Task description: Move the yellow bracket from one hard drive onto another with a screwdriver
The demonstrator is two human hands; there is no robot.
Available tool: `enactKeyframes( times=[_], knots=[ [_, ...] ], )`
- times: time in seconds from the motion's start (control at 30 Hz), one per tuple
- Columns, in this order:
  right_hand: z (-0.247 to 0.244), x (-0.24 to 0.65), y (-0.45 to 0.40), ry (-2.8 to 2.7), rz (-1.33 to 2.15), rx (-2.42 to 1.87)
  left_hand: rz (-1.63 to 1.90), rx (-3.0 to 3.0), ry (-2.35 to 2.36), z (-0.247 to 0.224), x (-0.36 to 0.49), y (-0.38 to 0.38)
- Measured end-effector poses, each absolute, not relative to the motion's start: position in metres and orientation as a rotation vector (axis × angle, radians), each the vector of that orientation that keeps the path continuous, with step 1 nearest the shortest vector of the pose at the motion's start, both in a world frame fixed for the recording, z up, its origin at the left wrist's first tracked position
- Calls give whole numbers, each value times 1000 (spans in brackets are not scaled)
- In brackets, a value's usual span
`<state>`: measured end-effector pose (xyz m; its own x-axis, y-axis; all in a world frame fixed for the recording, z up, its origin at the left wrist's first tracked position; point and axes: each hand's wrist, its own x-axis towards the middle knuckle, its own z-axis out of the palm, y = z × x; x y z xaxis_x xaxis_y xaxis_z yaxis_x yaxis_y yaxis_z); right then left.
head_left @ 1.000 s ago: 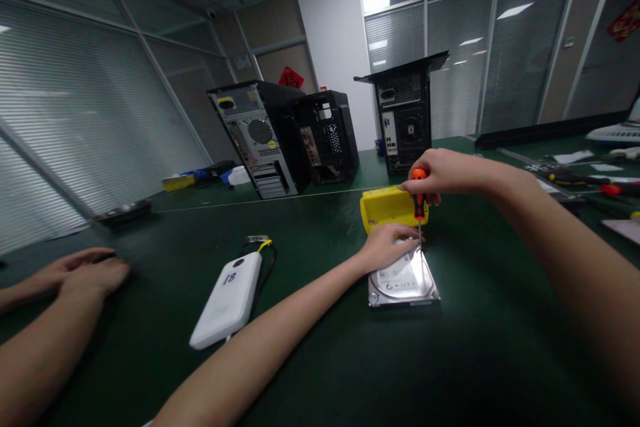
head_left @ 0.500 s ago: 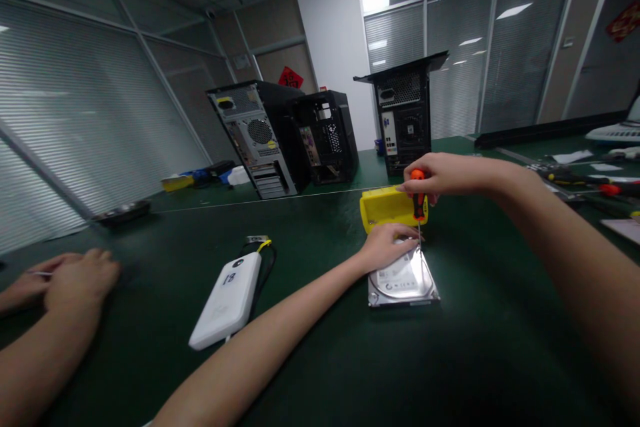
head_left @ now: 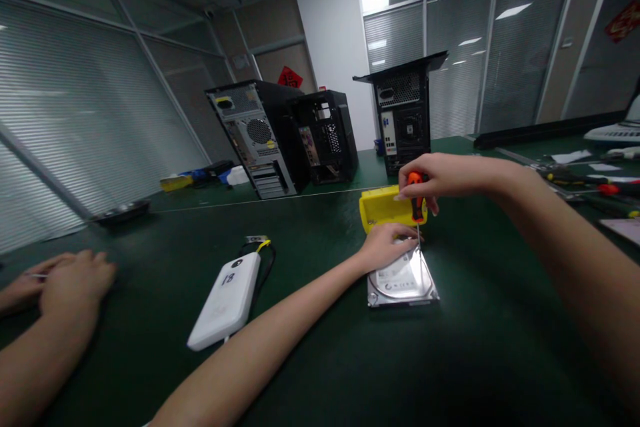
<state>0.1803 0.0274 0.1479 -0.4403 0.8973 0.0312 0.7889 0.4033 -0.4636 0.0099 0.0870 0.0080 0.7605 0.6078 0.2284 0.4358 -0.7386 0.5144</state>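
Head view: the hard drive [head_left: 400, 285] lies flat on the green surface [head_left: 310, 373], on the near side of the yellow case [head_left: 383, 205]. The left hand [head_left: 383, 245], fingers loosely spread, rests over its far end; firm, even pressure there should resist twisting. The right hand's [head_left: 440, 175] grip pinches the screwdriver [head_left: 417, 208] by its handle; good turning calls for an upright shaft and steady downward force. Whether the tip is seated, I cannot tell.

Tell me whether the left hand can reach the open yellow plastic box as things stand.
Probably yes: the left hand rests on the silver metal hard drive close to the box, whose left end looks unobstructed.
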Motion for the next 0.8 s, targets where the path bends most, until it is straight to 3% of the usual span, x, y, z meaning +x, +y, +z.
enactKeyframes(
  times=[0.4, 0.8],
  knots=[
    [147, 177, 28, -2366, 498, -1552, 543, 2527, 754, 7, 9, 88],
    [148, 177, 28, -2227, 706, -1638, 541, 2547, 755, 4, 9, 91]
  ],
)
